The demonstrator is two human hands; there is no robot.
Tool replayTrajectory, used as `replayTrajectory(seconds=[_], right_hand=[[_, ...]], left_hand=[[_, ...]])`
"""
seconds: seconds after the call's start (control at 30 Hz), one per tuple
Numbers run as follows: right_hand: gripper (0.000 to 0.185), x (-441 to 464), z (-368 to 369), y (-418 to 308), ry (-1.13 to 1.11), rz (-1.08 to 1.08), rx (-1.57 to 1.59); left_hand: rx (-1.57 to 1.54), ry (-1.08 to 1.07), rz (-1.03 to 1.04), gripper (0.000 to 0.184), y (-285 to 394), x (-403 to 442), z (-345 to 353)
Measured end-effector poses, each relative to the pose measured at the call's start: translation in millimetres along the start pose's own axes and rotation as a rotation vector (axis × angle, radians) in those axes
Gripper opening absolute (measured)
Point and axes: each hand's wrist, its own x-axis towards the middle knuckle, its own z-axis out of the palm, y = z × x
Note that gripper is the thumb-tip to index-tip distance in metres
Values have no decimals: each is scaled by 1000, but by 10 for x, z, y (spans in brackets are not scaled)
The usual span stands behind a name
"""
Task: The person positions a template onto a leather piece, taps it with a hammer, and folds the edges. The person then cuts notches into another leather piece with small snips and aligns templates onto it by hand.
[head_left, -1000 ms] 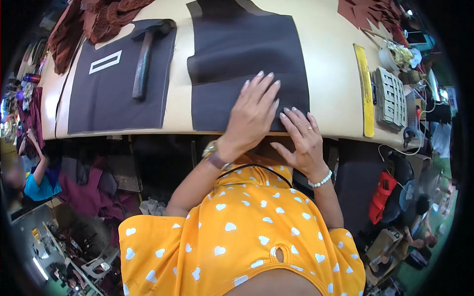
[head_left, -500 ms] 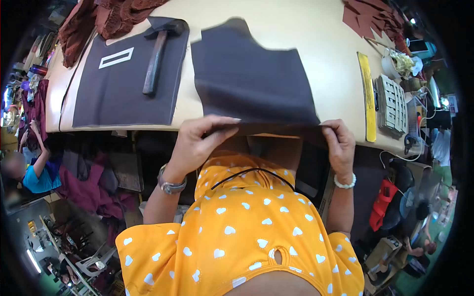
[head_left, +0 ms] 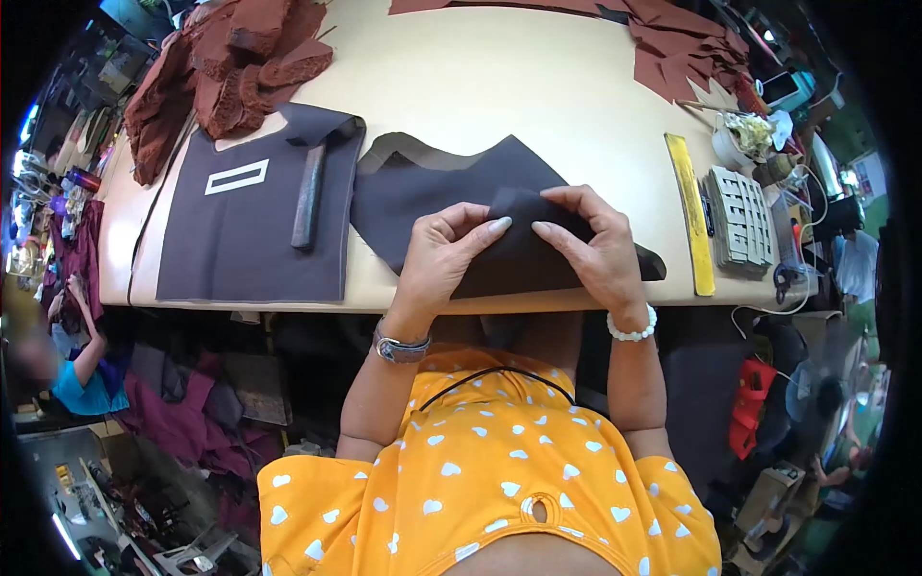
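Note:
A dark grey-brown fabric piece [head_left: 423,182] lies on the table before me, its near part lifted and folded. My left hand [head_left: 449,252] pinches the raised fabric between thumb and fingers. Close beside it, my right hand [head_left: 594,248] grips the same piece, the two thumbs almost meeting. To the left, a second dark fabric panel [head_left: 254,250] lies flat, with a white rectangular frame [head_left: 236,178] on it. A hammer [head_left: 307,197] rests on that panel; its handle shows, but its head is hard to make out against the dark cloth.
A yellow ruler [head_left: 690,216] and a stack of pale slotted pieces [head_left: 741,221] lie at the right, with scissors [head_left: 786,278] near the edge. Reddish-brown fabric [head_left: 245,72] is heaped at the back left, more scraps [head_left: 677,48] back right. Another person [head_left: 86,370] sits at far left.
My hands have moved up and closer together, from the near edge's two ends to the middle of the fabric. The piece has turned and folded. The view has shifted slightly.

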Motion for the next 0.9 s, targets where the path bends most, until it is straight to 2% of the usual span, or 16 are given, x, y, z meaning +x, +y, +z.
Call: replayTrajectory(seconds=[0.03,0.13,0.3,0.4,0.6,0.9], right_hand=[[26,-2,7,-15,3,57,93],[16,-22,76,-66,117,27,248],[8,-45,62,-62,162,-135,123],[7,-22,42,-81,156,-193,76],[8,-33,32,-216,195,-123,63],[15,-25,-43,-381,56,-239,99]], left_hand=[[-23,14,3,12,18,-17,-11],[-43,49,41,10,82,-60,23],[64,130,219,13,98,-34,57],[317,31,327,12,155,-39,27],[594,42,504,18,352,-149,262],[690,104,709,18,314,-212,324]])
